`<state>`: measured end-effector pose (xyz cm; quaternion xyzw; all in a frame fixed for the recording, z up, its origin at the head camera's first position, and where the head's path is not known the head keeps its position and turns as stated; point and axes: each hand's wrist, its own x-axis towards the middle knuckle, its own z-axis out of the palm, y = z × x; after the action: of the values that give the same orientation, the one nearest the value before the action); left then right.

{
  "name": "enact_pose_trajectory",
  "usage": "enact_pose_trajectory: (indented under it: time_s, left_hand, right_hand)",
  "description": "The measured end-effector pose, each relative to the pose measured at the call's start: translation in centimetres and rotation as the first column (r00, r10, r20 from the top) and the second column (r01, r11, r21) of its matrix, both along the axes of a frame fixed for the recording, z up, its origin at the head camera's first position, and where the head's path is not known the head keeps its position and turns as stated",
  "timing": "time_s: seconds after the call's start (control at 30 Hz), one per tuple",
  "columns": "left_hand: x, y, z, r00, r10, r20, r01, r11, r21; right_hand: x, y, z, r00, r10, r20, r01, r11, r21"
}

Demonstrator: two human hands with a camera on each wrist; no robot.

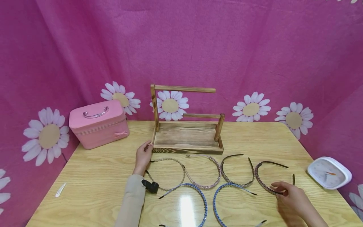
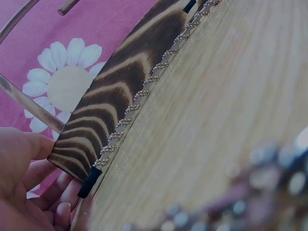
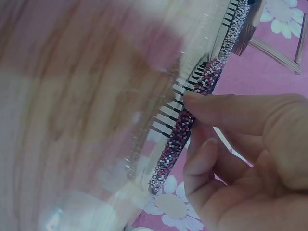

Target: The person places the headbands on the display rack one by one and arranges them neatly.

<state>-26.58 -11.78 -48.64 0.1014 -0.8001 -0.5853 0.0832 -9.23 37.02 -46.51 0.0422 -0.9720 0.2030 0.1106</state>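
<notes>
At the left front corner of a wooden rack [image 1: 187,150], my left hand [image 1: 143,156] grips the edge between thumb and fingers. The left wrist view shows the striped front wall [image 2: 108,103], a beaded headband with black tips [image 2: 139,96] lying along it. On the right, my right hand [image 1: 293,197] pinches the rightmost dark headband [image 1: 258,179] by its beaded band. Up close, that band [image 3: 174,137] has red and silvery beads and a row of dark teeth; the thumb lies on top, fingers partly hidden. Next to it lies another dark headband [image 1: 227,176].
More headbands lie in front of the rack: a pale one [image 1: 181,165], a pinkish one [image 1: 217,168] and two blue ones [image 1: 204,201] [image 1: 215,201]. A pink case [image 1: 99,129] stands back left, a white hair clip [image 1: 60,190] front left, a white clock [image 1: 329,172] right.
</notes>
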Motion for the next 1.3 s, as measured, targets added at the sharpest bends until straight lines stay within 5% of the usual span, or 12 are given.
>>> enact_pose_trajectory:
  time_s: [0.27,0.57,0.9,1.3]
  left_hand:
    - [0.2,-0.4,-0.1,1.000,-0.004,0.010,0.004,1.000,-0.005]
    - [0.5,-0.4,-0.1,1.000,0.002,-0.011,-0.002,1.000,-0.013]
    - [0.6,-0.4,0.0,0.998,-0.002,-0.060,0.000,1.000,-0.020]
    - [0.6,-0.4,-0.4,0.998,0.006,-0.061,-0.006,1.000,-0.004]
  right_hand:
    - [-0.3,-0.2,0.0,1.000,0.020,0.000,-0.020,0.999,0.044]
    - [-0.6,-0.7,0.5,0.969,0.148,-0.199,-0.132,0.987,0.092]
    - [-1.3,-2.6,4.1,0.998,0.018,-0.056,-0.016,0.999,0.038]
    - [-5.4,-2.4,7.6,0.990,-0.086,0.115,0.096,0.992,-0.085]
